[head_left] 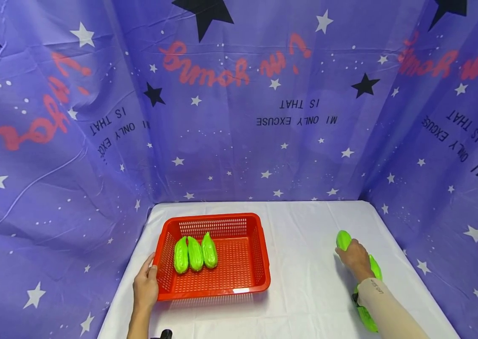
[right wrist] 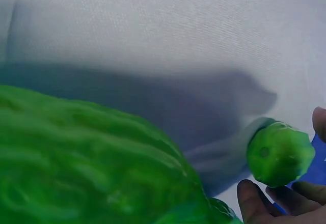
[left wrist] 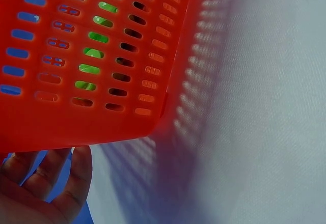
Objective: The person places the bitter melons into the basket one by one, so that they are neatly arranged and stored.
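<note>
A red plastic basket (head_left: 239,263) with slotted walls stands on the left half of the table. Three bright green bitter gourds (head_left: 195,254) lie side by side in its left part. My left hand (head_left: 146,286) grips the basket's left rim; in the left wrist view its fingers (left wrist: 79,175) reach the rim's edge. Over at the right, my right hand (head_left: 355,259) holds another bitter gourd (head_left: 343,239) between thumb and fingers. The right wrist view shows that gourd's blunt end (right wrist: 280,155). Another gourd (head_left: 375,267) lies beside the right wrist, partly covered by the arm.
A further green gourd (head_left: 367,319) lies nearer the front, half hidden under the right forearm; a big gourd (right wrist: 91,163) fills the lower left of the right wrist view. White cloth (head_left: 302,263) covers the table. Purple star-printed curtains (head_left: 239,155) enclose the back and both sides.
</note>
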`<act>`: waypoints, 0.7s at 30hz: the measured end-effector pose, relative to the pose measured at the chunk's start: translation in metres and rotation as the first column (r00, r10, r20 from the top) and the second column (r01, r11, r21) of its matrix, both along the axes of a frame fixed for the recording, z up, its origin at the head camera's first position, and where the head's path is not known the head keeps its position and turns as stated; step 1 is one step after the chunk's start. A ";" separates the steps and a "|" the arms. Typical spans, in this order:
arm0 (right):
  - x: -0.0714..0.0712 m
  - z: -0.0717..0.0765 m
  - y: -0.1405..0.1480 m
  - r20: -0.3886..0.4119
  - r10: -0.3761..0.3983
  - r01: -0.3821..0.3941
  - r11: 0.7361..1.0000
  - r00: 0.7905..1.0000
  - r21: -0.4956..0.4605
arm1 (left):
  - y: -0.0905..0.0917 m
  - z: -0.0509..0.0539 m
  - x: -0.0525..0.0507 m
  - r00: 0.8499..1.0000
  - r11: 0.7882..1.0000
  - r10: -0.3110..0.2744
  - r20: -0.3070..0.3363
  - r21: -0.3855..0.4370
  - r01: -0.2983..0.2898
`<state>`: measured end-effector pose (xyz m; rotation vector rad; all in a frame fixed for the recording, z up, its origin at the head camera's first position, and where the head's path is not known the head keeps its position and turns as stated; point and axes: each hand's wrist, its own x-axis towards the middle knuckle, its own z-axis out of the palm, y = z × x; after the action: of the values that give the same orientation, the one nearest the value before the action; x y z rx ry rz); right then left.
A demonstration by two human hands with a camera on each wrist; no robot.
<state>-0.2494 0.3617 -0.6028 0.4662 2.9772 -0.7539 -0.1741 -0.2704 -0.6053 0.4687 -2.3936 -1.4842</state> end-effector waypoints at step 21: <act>0.001 -0.008 0.004 -0.007 -0.031 0.031 0.999 0.999 -0.022 | 0.000 0.003 0.000 1.000 1.000 0.001 0.003 0.003 -0.001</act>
<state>-0.2486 0.3654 -0.6111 0.5104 2.9717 -0.7922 -0.1744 -0.2703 -0.6025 0.4727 -2.3938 -1.4874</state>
